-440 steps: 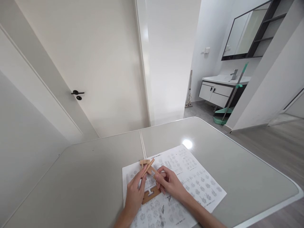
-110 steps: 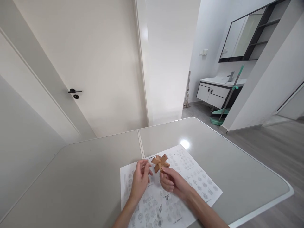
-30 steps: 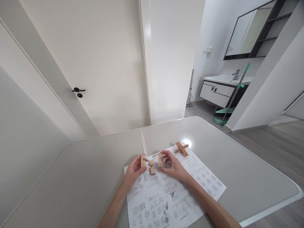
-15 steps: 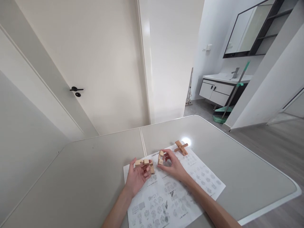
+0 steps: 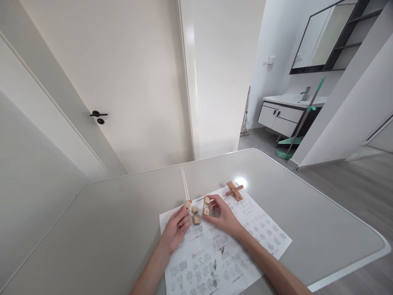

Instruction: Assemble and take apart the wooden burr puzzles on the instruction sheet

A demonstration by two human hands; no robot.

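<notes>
The notched block (image 5: 206, 200) of light wood is in the right hand (image 5: 225, 217), which holds it by the two ends, between the thumb and the forefinger. The left hand (image 5: 176, 229) is closed around a light wooden piece (image 5: 188, 204), and one end of it comes out above the fingertips (the rest is covered, so I cannot tell its full shape). Between the two hands, a loose block (image 5: 196, 220) of the same pale wood lies near the upper edge of the printed sheet (image 5: 242, 266). Farther to the right, near the far corner of this sheet, there are browner crossed pieces (image 5: 235, 191), beside a bright reflection on the grey desk (image 5: 107, 229). Behind the desk is a pale door (image 5: 138, 82) with a black handle (image 5: 98, 114). At the right, beyond the wall, one can see a washbasin cabinet (image 5: 278, 116), a mirror (image 5: 322, 37) and a green dustpan (image 5: 284, 153)
</notes>
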